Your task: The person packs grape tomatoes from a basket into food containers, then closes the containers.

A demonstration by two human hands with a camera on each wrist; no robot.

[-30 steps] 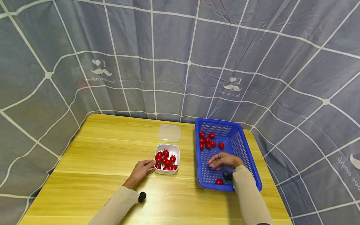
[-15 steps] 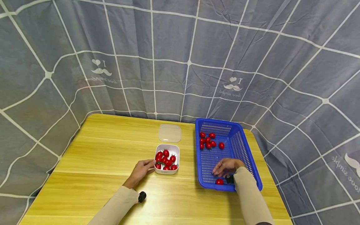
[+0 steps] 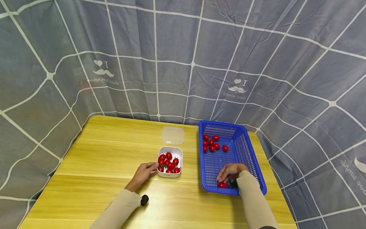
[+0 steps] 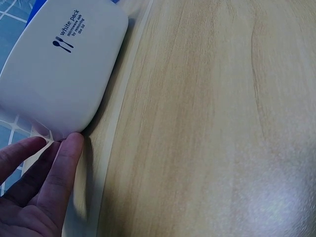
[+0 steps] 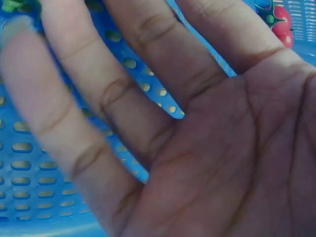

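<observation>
Nearer the close end of the blue basket [image 3: 245, 148] than before, our right hand [image 3: 230, 171] dips toward a lone tomato [image 3: 221, 185].

Our left hand [image 3: 143, 174], fingers straight, touches the white box [image 3: 168, 175], which a nudge could shift; at right, a loose pinch could set the tomato rolling. It lies by our spread fingers [image 5: 111, 94], contact unclear.

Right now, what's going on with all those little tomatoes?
A person's left hand touches a corner of a white food container with cherry tomatoes inside. The right hand is down in a blue plastic basket, right by a single tomato at the near end; I can't tell if it's gripped. More tomatoes lie toward the far end. A clear lid lies on the table.
</observation>
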